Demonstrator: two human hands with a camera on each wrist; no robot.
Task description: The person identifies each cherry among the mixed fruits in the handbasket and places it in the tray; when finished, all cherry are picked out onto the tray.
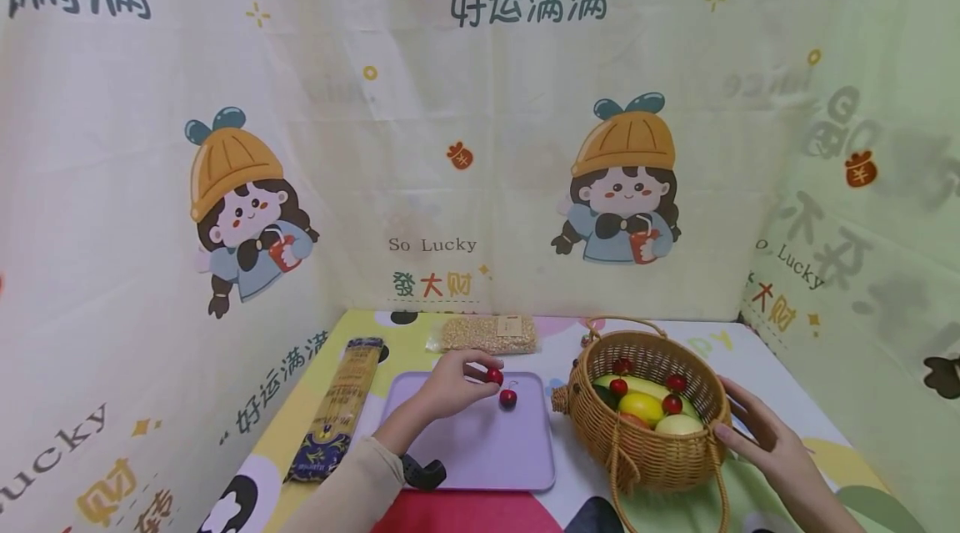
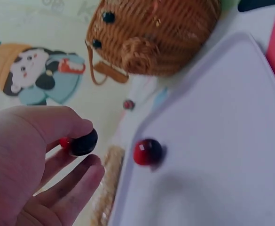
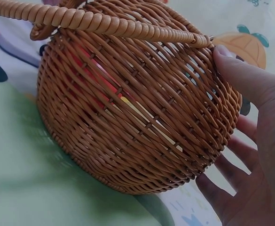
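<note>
Above the lilac tray (image 1: pixel 480 458), my left hand (image 1: pixel 453 383) pinches a red cherry (image 1: pixel 495 376) between thumb and fingers. In the left wrist view that cherry (image 2: pixel 84 143) looks dark, almost black. Another cherry (image 1: pixel 507 398) with a stem lies on the tray near its far right corner. My right hand (image 1: pixel 772 437) rests against the right side of a wicker basket (image 1: pixel 645 466), its fingers spread. The right wrist view shows the thumb near the rim and the fingers along the outer wall. Inside the basket are several cherries (image 1: pixel 676 384), a yellow lemon (image 1: pixel 641 408) and other fruit, partly covered.
Left of the tray lies a long packet of noodles (image 1: pixel 341 408). Behind it is a clear bag of pale kernels (image 1: pixel 487 334). The basket's handles (image 1: pixel 617 466) hang at its front and stand up behind. Printed cloth (image 1: pixel 487 141) walls surround the table.
</note>
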